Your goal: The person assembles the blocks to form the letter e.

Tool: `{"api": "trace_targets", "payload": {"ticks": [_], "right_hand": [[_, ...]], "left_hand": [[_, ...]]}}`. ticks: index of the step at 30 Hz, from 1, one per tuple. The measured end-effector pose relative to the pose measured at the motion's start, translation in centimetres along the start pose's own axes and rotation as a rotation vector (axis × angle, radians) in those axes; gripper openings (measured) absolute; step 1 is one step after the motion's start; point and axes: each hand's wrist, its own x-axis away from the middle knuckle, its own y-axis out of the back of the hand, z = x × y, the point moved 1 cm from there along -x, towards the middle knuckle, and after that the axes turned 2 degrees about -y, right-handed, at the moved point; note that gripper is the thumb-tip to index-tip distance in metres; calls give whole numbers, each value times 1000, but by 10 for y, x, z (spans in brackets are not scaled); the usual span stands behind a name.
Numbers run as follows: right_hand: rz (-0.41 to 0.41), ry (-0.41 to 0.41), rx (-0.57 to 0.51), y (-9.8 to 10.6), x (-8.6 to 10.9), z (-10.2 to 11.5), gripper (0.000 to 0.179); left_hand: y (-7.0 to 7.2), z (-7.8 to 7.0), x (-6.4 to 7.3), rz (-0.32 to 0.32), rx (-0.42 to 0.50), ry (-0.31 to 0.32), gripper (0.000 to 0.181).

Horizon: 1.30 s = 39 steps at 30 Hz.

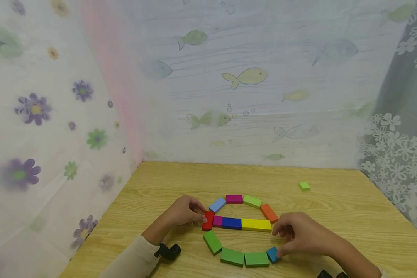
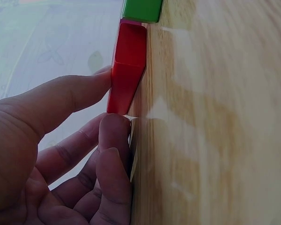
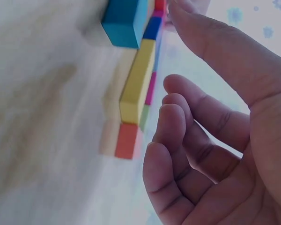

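Note:
Several coloured wooden blocks form a ring with a row across its middle. My left hand (image 1: 184, 210) is at the row's left end, its thumb and fingertips against the red block (image 1: 207, 220). In the left wrist view, the thumb (image 2: 79, 91) lies on that block's upper side and fingertips meet its near end. From the red block run a small magenta block (image 1: 217, 221), a dark blue block (image 1: 231, 223) and a yellow block (image 1: 256, 224). My right hand (image 1: 305, 235) hovers by the lower right, loosely curled, thumb near a small blue block (image 1: 273, 255). Nothing is between its fingers.
The upper arc has light blue (image 1: 217, 205), magenta (image 1: 234, 199), lime (image 1: 252, 201) and orange (image 1: 269, 213) blocks. Below lie green blocks (image 1: 232, 256). A lone lime block (image 1: 304, 186) sits farther back on the wooden table (image 1: 180, 175). Patterned curtains (image 1: 250, 96) stand behind.

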Motion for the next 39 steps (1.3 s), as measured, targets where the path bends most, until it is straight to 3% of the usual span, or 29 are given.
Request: {"api": "trace_targets", "payload": {"ticks": [11, 26, 39], "right_hand": [[-75, -49, 118, 24, -8, -4, 43], [-286, -102, 329, 59, -25, -30, 43], [-304, -190, 394, 84, -37, -54, 44]], "left_hand": [[0, 1, 0, 2, -3, -11, 24], [0, 2, 0, -1, 1, -10, 24], [0, 3, -1, 9, -2, -21, 24]]}}
